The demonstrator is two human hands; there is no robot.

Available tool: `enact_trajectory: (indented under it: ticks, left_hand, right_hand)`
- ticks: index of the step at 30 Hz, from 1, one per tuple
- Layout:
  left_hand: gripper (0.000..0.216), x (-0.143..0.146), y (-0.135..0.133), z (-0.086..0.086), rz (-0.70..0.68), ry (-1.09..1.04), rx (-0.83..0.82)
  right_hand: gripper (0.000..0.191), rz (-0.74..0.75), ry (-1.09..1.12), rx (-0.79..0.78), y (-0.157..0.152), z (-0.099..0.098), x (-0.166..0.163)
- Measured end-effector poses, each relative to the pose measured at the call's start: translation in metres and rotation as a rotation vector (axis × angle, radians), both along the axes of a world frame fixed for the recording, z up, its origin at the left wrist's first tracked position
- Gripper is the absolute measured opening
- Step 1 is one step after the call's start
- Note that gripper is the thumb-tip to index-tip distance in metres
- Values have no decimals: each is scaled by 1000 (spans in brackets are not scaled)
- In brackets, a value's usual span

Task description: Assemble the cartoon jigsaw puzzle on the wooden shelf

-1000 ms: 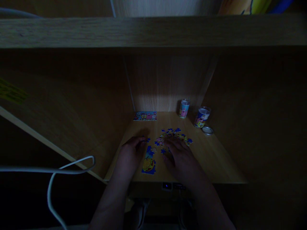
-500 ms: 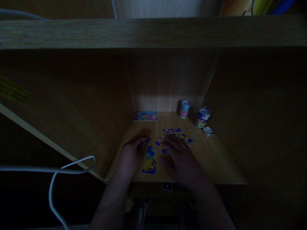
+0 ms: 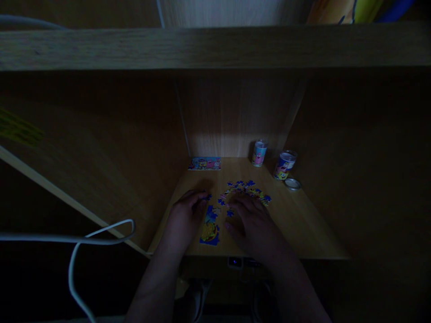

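My left hand (image 3: 186, 214) is closed, its thumb and fingers pinching a small blue puzzle piece (image 3: 208, 197) just above the joined section. That joined puzzle section (image 3: 209, 231), blue with a burger on it, lies beside my left wrist. My right hand (image 3: 251, 220) rests palm down with fingers stretched over the near side of a pile of loose puzzle pieces (image 3: 259, 194), hiding some of them. Between the hands lie a single blue piece (image 3: 230, 212) and a pale piece (image 3: 217, 210) at the joined section's edge.
Two clear-topped printed cans, one at the back (image 3: 259, 153) and one nearer (image 3: 284, 165), stand at the right. A round lid (image 3: 292, 184) lies by the nearer can. A picture card (image 3: 204, 163) is at the back left. A shelf edge (image 3: 215, 48) crosses above; a white cable (image 3: 101, 240) hangs left.
Both hands stay almost where they were. The fingers of my right hand have shifted slightly over the pile.
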State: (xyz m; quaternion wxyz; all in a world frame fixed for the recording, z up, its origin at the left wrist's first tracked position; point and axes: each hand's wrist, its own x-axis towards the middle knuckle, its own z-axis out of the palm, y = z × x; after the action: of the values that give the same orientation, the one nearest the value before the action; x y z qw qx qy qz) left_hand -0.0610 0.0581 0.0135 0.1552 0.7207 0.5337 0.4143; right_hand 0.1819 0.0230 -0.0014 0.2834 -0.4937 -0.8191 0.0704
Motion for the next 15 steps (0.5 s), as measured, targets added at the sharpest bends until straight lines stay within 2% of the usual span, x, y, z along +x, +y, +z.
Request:
enact_trajectory:
  ticks: [6, 10, 15]
  left_hand:
    - [24, 2, -4, 1, -8, -55, -81]
    - [34, 3, -6, 1, 4, -139, -119]
    - [21, 7, -9, 6, -24, -111, -88]
  right_hand:
    - [38, -39, 21, -25, -1, 0, -1]
    - [40, -24, 38, -1, -1, -1, 0]
    - [38, -17, 34, 6, 0, -2, 0]
